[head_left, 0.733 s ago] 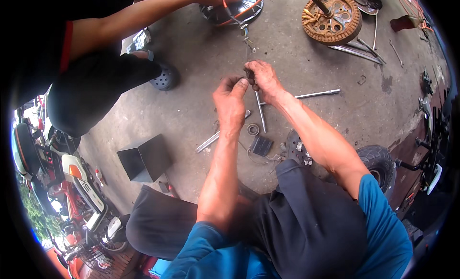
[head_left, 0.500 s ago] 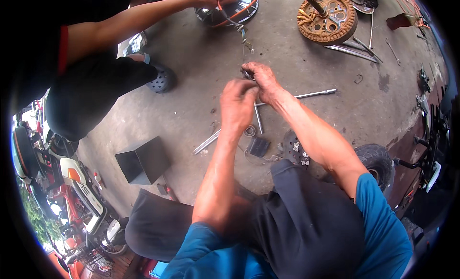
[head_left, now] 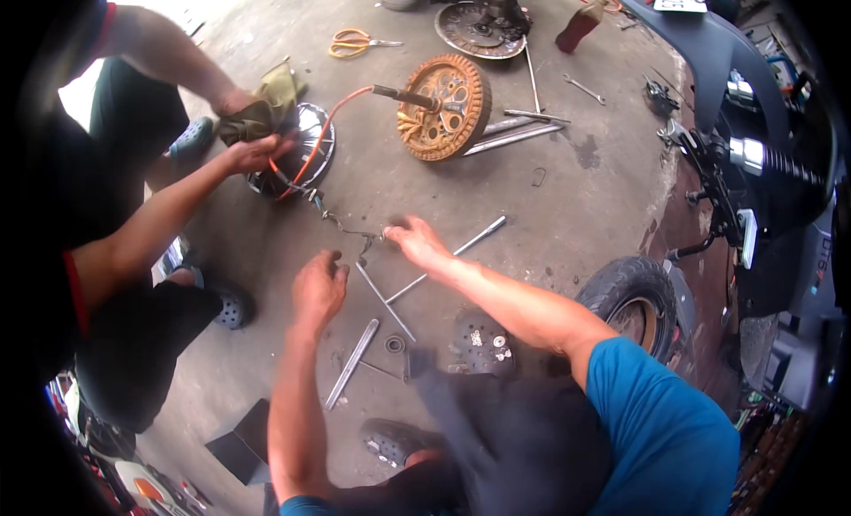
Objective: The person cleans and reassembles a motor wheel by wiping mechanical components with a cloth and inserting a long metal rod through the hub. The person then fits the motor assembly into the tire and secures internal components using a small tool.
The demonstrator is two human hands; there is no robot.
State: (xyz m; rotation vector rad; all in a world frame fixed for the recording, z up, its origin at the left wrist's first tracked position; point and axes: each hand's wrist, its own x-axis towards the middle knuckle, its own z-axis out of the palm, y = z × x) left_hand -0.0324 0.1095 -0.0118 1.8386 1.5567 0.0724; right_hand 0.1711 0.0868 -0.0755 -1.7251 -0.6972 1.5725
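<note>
My right hand (head_left: 412,241) reaches forward, thumb and fingers pinched at the end of a thin wire (head_left: 353,230). That wire runs left to an orange cable (head_left: 330,130) by a round silver wheel hub (head_left: 316,151). My left hand (head_left: 319,285) hovers lower left of the wire's hanging end, fingers apart and holding nothing visible. On the floor below the hands lies a T-handle wrench (head_left: 448,261). A co-worker's hands (head_left: 257,152) are at the hub with an olive cloth (head_left: 277,95) and the cable; motion blur hides their exact grip.
A rusty-brown toothed wheel part (head_left: 445,108) with a shaft stands ahead, near metal bars (head_left: 514,139). Orange-handled scissors (head_left: 352,43) and a spanner (head_left: 585,89) lie farther off. Nearby are a bearing ring (head_left: 394,344), flat levers (head_left: 353,363), a tyre (head_left: 628,294) and a black box (head_left: 244,441).
The view has swung right. My hands, together before, are now apart, the right one out along the wire. A second hand with an olive cloth has come into view at the hub.
</note>
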